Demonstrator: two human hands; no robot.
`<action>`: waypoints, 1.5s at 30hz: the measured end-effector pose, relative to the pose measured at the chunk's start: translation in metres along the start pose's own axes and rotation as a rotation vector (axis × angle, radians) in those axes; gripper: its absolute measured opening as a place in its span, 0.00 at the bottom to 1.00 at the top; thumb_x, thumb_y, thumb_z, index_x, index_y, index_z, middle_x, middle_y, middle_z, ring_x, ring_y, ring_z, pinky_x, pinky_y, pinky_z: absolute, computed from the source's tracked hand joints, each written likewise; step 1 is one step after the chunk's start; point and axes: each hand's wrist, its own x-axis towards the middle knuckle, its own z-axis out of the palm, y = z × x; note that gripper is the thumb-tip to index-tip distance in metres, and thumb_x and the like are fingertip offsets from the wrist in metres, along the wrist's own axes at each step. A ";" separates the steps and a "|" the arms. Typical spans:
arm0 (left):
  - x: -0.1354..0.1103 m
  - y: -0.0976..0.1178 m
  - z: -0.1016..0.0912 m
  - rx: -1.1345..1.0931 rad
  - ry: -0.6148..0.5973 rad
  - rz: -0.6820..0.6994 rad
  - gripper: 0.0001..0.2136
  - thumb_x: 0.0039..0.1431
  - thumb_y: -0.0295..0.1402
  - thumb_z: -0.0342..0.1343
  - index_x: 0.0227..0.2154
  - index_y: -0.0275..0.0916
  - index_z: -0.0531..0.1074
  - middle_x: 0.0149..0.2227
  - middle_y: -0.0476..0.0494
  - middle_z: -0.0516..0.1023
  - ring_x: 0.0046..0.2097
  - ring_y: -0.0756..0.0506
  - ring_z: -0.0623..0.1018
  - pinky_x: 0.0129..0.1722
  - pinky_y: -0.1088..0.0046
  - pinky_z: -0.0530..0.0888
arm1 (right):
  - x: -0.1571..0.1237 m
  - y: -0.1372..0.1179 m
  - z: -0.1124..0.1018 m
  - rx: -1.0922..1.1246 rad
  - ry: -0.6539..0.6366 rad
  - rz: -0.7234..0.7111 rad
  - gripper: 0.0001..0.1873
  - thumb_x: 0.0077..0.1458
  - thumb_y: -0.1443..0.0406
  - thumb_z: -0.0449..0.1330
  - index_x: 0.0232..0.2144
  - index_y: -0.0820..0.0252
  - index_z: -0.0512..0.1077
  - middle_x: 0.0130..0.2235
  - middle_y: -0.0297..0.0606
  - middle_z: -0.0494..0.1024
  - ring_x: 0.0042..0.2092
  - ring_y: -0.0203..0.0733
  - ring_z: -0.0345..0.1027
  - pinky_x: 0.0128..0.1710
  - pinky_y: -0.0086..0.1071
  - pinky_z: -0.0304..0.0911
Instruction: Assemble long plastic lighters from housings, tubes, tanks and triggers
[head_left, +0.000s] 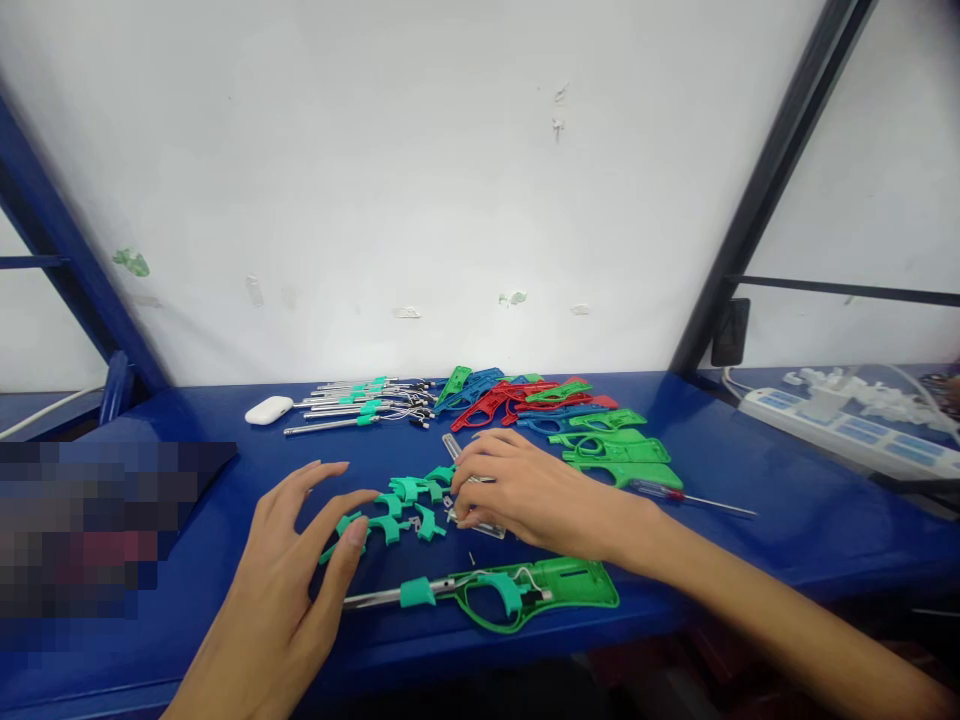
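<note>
1. Lighter shell half [581, 590], green, lies near centre on the table, hollow side up; it looks like thin moulded plastic, probably light and fairly stiff, best taken by its broad right-hand butt.
2. Steel tube [371, 600] runs left from it through a teal collar [418, 592]; smooth and likely slippery, it should grip better at the collar.
3. White wire [531, 575] inside the shell seems the fragile part, best left unpinched.
4. Left hand [283, 565] has thumb and fingers spread, close to the tube's left end and the loose teal triggers [388, 529]; whether it touches either I cannot tell.
5. Right hand [525, 490] bends its fingers close together over slim metal strips [491, 530], just right of the triggers; whether anything is pinched is hidden.
6. Blue table [720, 560] is glossy, so small parts may slide. Far left lie tube assemblies [334, 427] and a white case [268, 411]; far centre, coloured shell halves [491, 402]; right, a screwdriver [697, 499].
7. White wall [420, 180], scuffed, stands behind, with dark frame posts [772, 190] either side and a power strip [847, 435] far right.
</note>
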 end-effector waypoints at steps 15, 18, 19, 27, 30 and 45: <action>0.060 0.040 0.005 -0.185 -0.068 0.215 0.10 0.72 0.34 0.54 0.44 0.47 0.81 0.44 0.46 0.81 0.48 0.40 0.76 0.50 0.60 0.73 | -0.006 -0.012 -0.016 0.285 0.333 0.413 0.10 0.74 0.62 0.53 0.39 0.56 0.71 0.36 0.33 0.79 0.34 0.38 0.69 0.35 0.34 0.62; 0.072 0.052 0.009 -0.249 -0.117 0.176 0.11 0.68 0.37 0.59 0.49 0.49 0.81 0.44 0.48 0.84 0.45 0.41 0.79 0.45 0.63 0.75 | -0.002 -0.009 -0.017 0.318 0.367 0.427 0.11 0.74 0.63 0.53 0.38 0.55 0.71 0.36 0.33 0.79 0.35 0.37 0.70 0.35 0.34 0.63; 0.074 0.057 0.010 -0.272 -0.120 0.152 0.12 0.67 0.39 0.60 0.50 0.48 0.81 0.43 0.48 0.84 0.43 0.42 0.80 0.42 0.64 0.76 | 0.000 -0.010 -0.017 0.329 0.385 0.424 0.10 0.74 0.63 0.54 0.38 0.55 0.71 0.37 0.33 0.79 0.37 0.38 0.70 0.36 0.34 0.64; 0.085 0.071 0.002 -0.498 -0.076 -0.036 0.13 0.67 0.42 0.58 0.41 0.43 0.85 0.33 0.48 0.87 0.35 0.44 0.85 0.34 0.71 0.81 | 0.022 -0.017 -0.013 0.360 0.565 0.309 0.06 0.73 0.64 0.56 0.39 0.54 0.69 0.42 0.34 0.77 0.43 0.38 0.71 0.42 0.34 0.67; 0.082 0.068 0.001 -0.513 -0.085 -0.070 0.13 0.67 0.42 0.58 0.40 0.43 0.86 0.31 0.49 0.86 0.34 0.43 0.86 0.33 0.71 0.82 | 0.024 -0.016 -0.007 0.315 0.613 0.288 0.06 0.74 0.64 0.57 0.39 0.55 0.70 0.41 0.34 0.77 0.43 0.38 0.72 0.43 0.34 0.67; 0.081 0.065 0.003 -0.385 -0.111 -0.034 0.16 0.70 0.40 0.52 0.42 0.47 0.86 0.29 0.52 0.86 0.29 0.45 0.84 0.28 0.73 0.74 | 0.022 -0.012 0.001 0.092 0.595 0.327 0.11 0.75 0.62 0.55 0.40 0.57 0.75 0.42 0.38 0.82 0.43 0.42 0.73 0.45 0.37 0.66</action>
